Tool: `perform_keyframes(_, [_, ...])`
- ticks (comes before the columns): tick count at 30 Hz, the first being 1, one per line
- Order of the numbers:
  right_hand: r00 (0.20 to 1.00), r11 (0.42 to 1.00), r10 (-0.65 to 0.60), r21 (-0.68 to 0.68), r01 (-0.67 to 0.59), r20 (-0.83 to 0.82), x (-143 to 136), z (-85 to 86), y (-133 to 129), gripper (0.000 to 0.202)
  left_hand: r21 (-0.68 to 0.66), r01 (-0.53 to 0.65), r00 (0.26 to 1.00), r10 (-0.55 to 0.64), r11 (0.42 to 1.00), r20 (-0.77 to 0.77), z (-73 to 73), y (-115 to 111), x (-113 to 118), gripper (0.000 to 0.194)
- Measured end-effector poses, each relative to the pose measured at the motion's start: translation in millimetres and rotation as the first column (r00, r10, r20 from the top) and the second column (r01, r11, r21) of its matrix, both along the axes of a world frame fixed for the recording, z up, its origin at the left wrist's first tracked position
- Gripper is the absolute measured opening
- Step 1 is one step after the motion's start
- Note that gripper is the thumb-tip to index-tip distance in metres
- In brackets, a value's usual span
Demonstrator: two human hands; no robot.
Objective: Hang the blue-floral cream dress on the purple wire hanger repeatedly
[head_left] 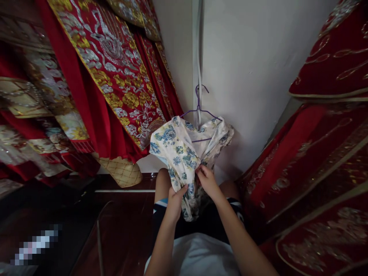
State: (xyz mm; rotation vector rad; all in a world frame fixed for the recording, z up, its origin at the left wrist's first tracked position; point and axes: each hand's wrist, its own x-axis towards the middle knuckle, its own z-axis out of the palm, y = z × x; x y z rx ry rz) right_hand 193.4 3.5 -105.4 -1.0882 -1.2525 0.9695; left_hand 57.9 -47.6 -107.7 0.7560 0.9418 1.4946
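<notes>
The left hand (pixel 176 197) pinches the shirt (pixel 176 149) low, thumb on cloth — the right hand (pixel 206 179) clamps its front edge between closed fingertips. The shirt hangs on a hanger (pixel 198 107) — by the wall (pixel 244 76).

No readable text, labels, brands, numbers or signs anywhere.

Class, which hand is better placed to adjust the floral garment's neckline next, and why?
Probably the right hand: it pinches the floral garment just below the neckline, while the left hand holds it lower.
</notes>
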Motion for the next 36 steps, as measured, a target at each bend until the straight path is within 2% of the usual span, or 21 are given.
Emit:
perform_keyframes(3, [0.999,0.999,-0.044,0.031,0.045,-0.014,4,5.4,-6,0.022,0.015,-0.034,0.999,0.035,0.999,-0.030,-4.9,5,-7,0.059])
perform_keyframes(6, [0.995,0.995,-0.091,0.045,0.090,0.028,17,7.3,-18,0.023,0.075,-0.225,0.962,0.233,0.972,-0.139,-14.8,13,-21,0.047])
perform_keyframes(8, [0.991,0.991,-0.125,0.054,0.122,0.047,27,7.8,-26,0.023,0.224,-0.406,0.860,0.454,0.886,-0.234,-19.6,16,-28,0.046])
perform_keyframes(9, [0.989,0.990,-0.136,0.053,0.133,0.055,31,8.5,-29,0.023,0.324,-0.468,0.785,0.555,0.822,-0.277,-20.4,16,-28,0.045])
perform_keyframes(10, [0.988,0.989,-0.143,0.051,0.139,0.065,35,9.6,-32,0.024,0.423,-0.481,0.715,0.623,0.768,-0.318,-20.0,15,-26,0.042])
perform_keyframes(11, [0.987,0.989,-0.140,0.047,0.137,0.078,36,11.2,-35,0.024,0.511,-0.436,0.669,0.646,0.741,-0.367,-18.4,15,-21,0.037])
perform_keyframes(13, [0.989,0.994,-0.105,0.041,0.102,0.104,36,15.7,-40,0.026,0.613,-0.196,0.650,0.569,0.766,-0.503,-12.6,14,-5,0.027])
perform_keyframes(15, [0.992,0.999,-0.036,0.034,0.032,0.119,33,20.7,-44,0.026,0.605,0.058,0.662,0.424,0.794,-0.619,-5.6,16,15,0.024])
perform_keyframes(16, [0.993,0.999,0.002,0.032,-0.006,0.118,31,23.0,-45,0.026,0.584,0.131,0.667,0.364,0.801,-0.650,-2.5,18,25,0.022])
perform_keyframes(19, [0.998,0.999,0.039,0.022,-0.040,0.058,27,29.8,-46,0.026,0.515,0.173,0.696,0.266,0.839,-0.667,4.0,24,44,0.004])
perform_keyframes(21, [1.000,1.000,0.004,-0.002,-0.004,-0.030,27,37.1,-38,0.028,0.478,0.197,0.702,0.217,0.856,-0.678,5.5,27,47,0.013])
perform_keyframes(23, [0.992,0.999,-0.038,-0.021,0.036,-0.123,30,49.9,-24,0.030,0.448,0.228,0.684,0.186,0.864,-0.705,5.6,30,43,0.013])
perform_keyframes(26, [0.974,0.998,-0.062,0.006,0.065,-0.219,33,82.4,9,0.029,0.389,0.294,0.584,0.158,0.873,-0.796,7.5,36,33,0.010])
perform_keyframes(30, [0.954,0.996,-0.065,0.046,0.082,-0.292,31,137.1,50,0.022,0.318,0.403,0.374,0.162,0.858,-0.913,18.7,42,24,0.010])
perform_keyframes(33, [0.933,0.993,-0.063,0.072,0.095,-0.353,26,164.6,64,0.019,0.263,0.464,0.226,0.174,0.846,-0.959,23.5,38,25,0.015])
perform_keyframes(35, [0.923,0.992,-0.052,0.089,0.093,-0.381,24,170.3,65,0.018,0.223,0.488,0.205,0.137,0.844,-0.969,22.2,32,28,0.016])
perform_keyframes(36, [0.924,0.991,-0.037,0.102,0.081,-0.381,24,169.7,63,0.017,0.210,0.496,0.231,0.105,0.843,-0.967,21.6,30,29,0.014])
